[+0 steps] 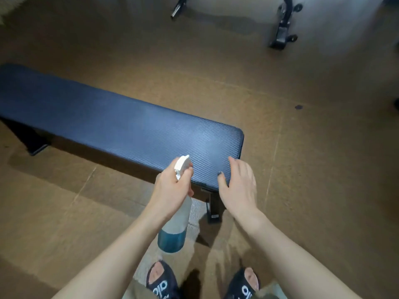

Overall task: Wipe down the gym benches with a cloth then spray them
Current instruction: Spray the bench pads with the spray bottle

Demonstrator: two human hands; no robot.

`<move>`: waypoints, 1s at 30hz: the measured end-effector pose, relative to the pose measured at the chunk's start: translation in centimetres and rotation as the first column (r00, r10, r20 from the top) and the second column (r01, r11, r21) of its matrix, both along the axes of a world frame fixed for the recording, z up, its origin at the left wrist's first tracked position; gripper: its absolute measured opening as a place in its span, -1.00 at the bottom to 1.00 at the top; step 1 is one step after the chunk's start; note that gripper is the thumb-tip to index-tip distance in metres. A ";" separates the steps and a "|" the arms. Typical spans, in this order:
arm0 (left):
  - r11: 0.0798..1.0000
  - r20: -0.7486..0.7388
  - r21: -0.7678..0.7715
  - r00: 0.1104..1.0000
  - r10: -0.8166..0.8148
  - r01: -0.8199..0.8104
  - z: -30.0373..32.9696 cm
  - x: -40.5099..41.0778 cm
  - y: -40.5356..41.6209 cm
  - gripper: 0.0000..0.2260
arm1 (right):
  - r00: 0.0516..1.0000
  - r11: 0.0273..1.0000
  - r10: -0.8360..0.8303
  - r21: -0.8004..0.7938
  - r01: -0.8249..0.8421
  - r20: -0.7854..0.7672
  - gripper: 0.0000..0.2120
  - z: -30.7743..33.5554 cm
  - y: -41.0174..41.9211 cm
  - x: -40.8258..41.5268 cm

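gym bench (121,124) with dark blue textured padding runs from the far left edge toward the middle, its near right corner lying just beyond the fingertips of both hands. a black bench foot (35,145) shows under its left end, well apart from the fingers. left hand (172,188) grips the neck of a spray bottle (174,225), fingers curled round it below the white trigger head (182,164), whose nozzle points over the padding's near edge. the bottle hangs down from the fingers, clear above and holding blue liquid in its lower part. right hand (237,186) hovers just beside the bottle at the bench's corner, fingers straight and relaxed, holding nothing; whether its fingertips touch the padding cannot be told. black equipment frame (282,24) stands on the brown floor (302,147) far beyond the right fingers. below the wrists, two black slides (162,283) show.
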State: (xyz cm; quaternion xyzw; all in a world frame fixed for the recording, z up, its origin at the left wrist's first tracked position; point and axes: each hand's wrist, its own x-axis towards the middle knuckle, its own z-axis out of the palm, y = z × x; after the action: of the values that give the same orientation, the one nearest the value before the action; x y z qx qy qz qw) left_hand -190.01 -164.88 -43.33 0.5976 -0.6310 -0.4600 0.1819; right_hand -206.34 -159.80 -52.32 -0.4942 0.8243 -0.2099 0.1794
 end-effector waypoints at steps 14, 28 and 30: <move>0.996 -0.311 0.088 0.951 0.000 0.029 -18.4 0.0 -2.7 -0.62 | 0.934 0.697 -0.252 -0.621 0.357 0.254 -0.57 -17.5 -5.8 -0.3; 0.975 -0.284 0.056 0.933 0.222 -0.215 -18.8 -1.6 -2.5 -0.48 | 0.943 0.672 -0.232 -0.661 0.333 0.239 -0.60 -18.2 -5.0 0.3; 0.966 -0.269 0.045 0.928 0.257 -0.254 -18.3 -1.4 -2.5 -0.48 | 0.950 0.683 -0.230 -0.660 0.313 0.212 -0.61 -18.1 -4.8 0.1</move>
State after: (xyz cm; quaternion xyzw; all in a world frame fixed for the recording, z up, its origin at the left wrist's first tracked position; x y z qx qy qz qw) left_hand -191.42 -167.41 -61.65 0.6065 -0.5147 -0.5131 0.3224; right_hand -206.23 -164.59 -70.38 -0.3849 0.7403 -0.5511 -0.0032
